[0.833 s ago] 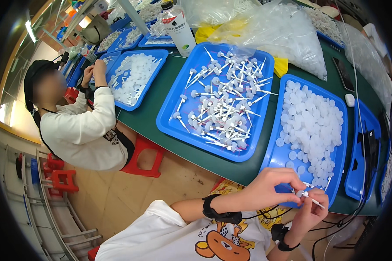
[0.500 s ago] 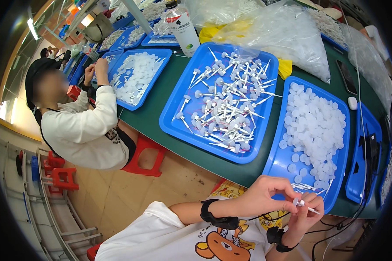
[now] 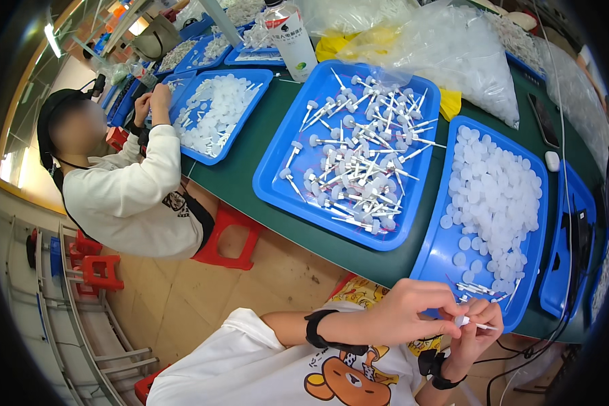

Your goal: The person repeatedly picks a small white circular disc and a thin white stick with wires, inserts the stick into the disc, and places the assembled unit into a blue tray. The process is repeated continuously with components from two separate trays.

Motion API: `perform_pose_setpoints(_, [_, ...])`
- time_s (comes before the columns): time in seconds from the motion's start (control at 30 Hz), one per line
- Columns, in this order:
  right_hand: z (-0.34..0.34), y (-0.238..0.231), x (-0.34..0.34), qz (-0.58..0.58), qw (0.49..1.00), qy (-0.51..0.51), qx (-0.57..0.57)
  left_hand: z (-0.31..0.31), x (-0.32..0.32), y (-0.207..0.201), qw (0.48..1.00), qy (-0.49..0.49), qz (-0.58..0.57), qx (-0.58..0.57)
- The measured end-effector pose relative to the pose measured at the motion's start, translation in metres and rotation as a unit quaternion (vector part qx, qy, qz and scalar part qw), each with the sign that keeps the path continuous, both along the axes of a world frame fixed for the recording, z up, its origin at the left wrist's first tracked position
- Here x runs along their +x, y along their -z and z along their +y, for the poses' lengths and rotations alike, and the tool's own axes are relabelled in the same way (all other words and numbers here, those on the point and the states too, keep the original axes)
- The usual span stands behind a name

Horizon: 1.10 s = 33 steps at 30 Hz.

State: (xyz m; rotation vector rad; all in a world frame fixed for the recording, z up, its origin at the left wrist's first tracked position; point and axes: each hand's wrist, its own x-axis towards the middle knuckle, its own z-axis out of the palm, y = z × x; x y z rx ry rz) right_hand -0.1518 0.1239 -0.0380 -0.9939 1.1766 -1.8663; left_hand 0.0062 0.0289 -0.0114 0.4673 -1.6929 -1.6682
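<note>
Over the near edge of the right-hand tray, both hands meet at one small piece: a thin white stick with a translucent round disc [image 3: 461,321] on its end. My left hand [image 3: 413,310] pinches at the disc with thumb and forefinger. The fingers of my right hand [image 3: 477,331] are closed round the white stick, whose tip pokes out to the right. Just beyond my hands lies a blue tray [image 3: 432,254] with loose translucent discs [image 3: 497,196] heaped in it and several thin white sticks [image 3: 477,289] at its near end.
Left of it, another blue tray [image 3: 267,183] holds many stick-and-disc pieces [image 3: 365,155]. Farther back stand a bottle [image 3: 292,44] and a large clear bag [image 3: 467,61]. A phone [image 3: 543,120] and dark cables [image 3: 567,298] lie at right. A co-worker [image 3: 132,183] sits at left by a tray [image 3: 213,157].
My left fingertips have closed in on the disc, covering more of the piece. The whole view has shifted slightly, and the co-worker's head has turned a little.
</note>
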Motion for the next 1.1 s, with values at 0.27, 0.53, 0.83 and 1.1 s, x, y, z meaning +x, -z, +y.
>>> perform_pose_setpoints(0.27, [-0.003, -0.030, 0.007, 0.076, 0.988, 0.035, 0.131, -0.052, 0.064, -0.014, 0.886, -0.374, -0.183, -0.205])
perform_pose_setpoints(0.53, [-0.012, -0.045, -0.044, 0.520, 0.819, 0.045, 0.238, -0.063, 0.083, -0.013, 0.652, -0.509, -0.427, -0.366])
perform_pose_setpoints(0.83, [-0.021, -0.043, -0.040, 0.607, 0.754, 0.014, 0.251, -0.030, -0.017, 0.009, 0.875, -0.162, -0.270, -0.369])
perform_pose_setpoints(1.1, [-0.013, -0.037, -0.046, 0.557, 0.783, -0.015, 0.275, -0.033, -0.045, 0.019, 0.861, -0.115, -0.307, -0.389])
